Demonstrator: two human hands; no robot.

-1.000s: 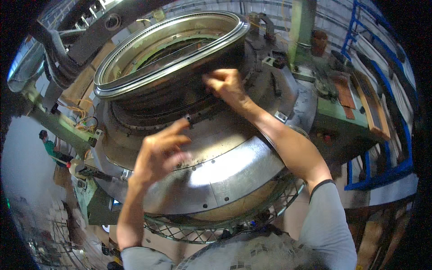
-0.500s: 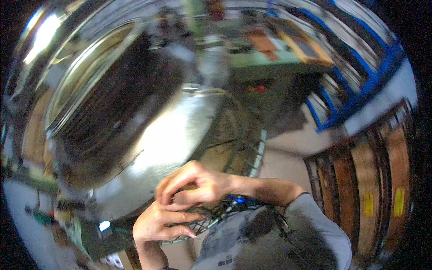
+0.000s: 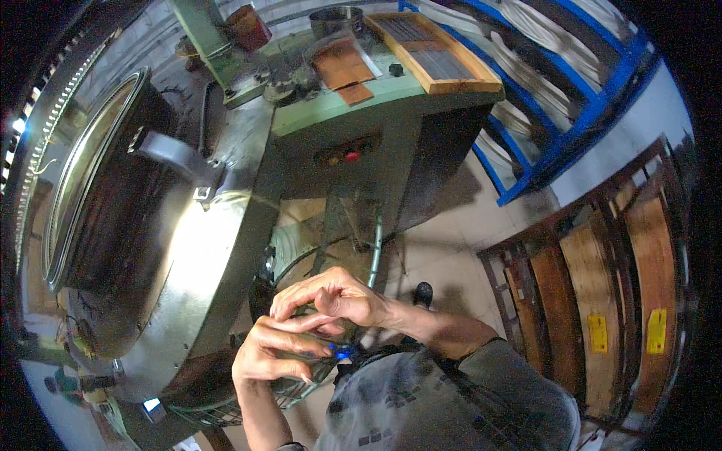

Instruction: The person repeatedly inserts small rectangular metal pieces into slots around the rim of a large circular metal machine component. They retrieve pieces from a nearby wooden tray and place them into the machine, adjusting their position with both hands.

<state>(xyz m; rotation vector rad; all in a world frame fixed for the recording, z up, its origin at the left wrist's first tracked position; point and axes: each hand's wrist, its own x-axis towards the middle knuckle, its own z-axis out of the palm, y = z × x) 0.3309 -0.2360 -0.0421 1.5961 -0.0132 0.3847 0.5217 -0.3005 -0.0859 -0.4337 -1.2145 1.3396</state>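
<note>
My two hands meet in front of my body at the lower middle. My left hand (image 3: 269, 357) has its fingers spread and stretched to the right, with no object visible in them. Over its fingers lies my right hand (image 3: 331, 297), its fingers bent and closed around the left fingers' area; anything small between them is hidden. Beyond the hands, on the left, stands a metal machine table (image 3: 199, 263) with a bright glare on it, bearing a dark ribbed drum (image 3: 113, 203) with a shiny rim. A small blue light (image 3: 343, 352) glows just below the right hand.
Ahead is a green bench (image 3: 331, 109) with brown flat pieces (image 3: 342, 66), a wood-framed tray (image 3: 436, 56), a metal pot (image 3: 336, 21) and a red container (image 3: 248, 28). Blue shelving (image 3: 579, 139) holds pale rolls. Wooden boards (image 3: 598, 278) with yellow labels stand at the right.
My view has turned to the right, so the drum and bench sit farther left and appear sharper. My hands stay together, with the right fingers shifted slightly over the left ones.
</note>
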